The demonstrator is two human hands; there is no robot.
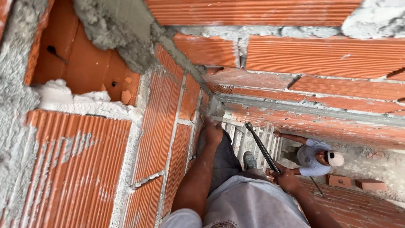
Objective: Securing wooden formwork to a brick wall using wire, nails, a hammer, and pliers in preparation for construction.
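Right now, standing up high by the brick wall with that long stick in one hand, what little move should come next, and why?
Probably keep the left hand braced on the ladder and lower the long dark tool in the right hand slowly. A person in a white cap stands right below, holding the ladder, so anything dropped could fall on them.

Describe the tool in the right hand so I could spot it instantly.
Start at the corner where the two red brick walls meet, then look straight down to the ladder. Just right of it, the right hand grips a long dark bar slanting up toward the corner. It is the only thin black, straight thing among pale rungs and orange brick.
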